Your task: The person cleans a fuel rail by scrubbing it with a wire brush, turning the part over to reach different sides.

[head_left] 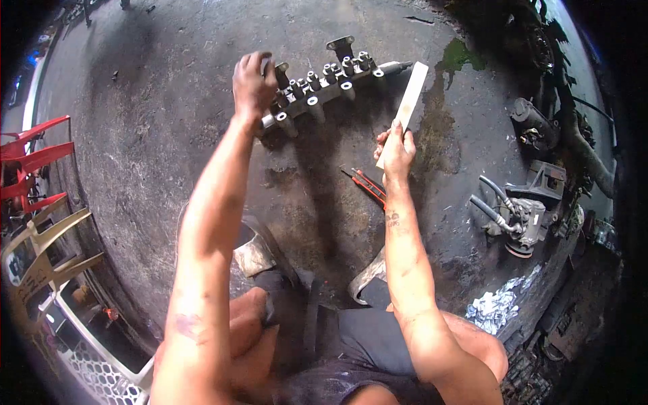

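A long metal rail point(327, 94) with several upright threaded fittings and round holes along its side lies on the dark floor. At its left end is my left hand point(254, 84), fingers curled and a little blurred. Something dark shows by its fingertips, but I cannot make out what it is. My right hand point(397, 150) is closed around the lower end of a flat pale strip point(413, 94), which points up and away past the rail's right end. Red-handled pliers point(369, 187) lie on the floor just left of my right wrist.
Metal machine parts with hoses point(523, 219) and a cylindrical part point(534, 123) stand on the right. Crumpled white material point(494, 309) lies nearer me. Red plastic chairs point(37, 162) and a beige chair point(40, 253) line the left. A green wet patch point(462, 55) marks the floor.
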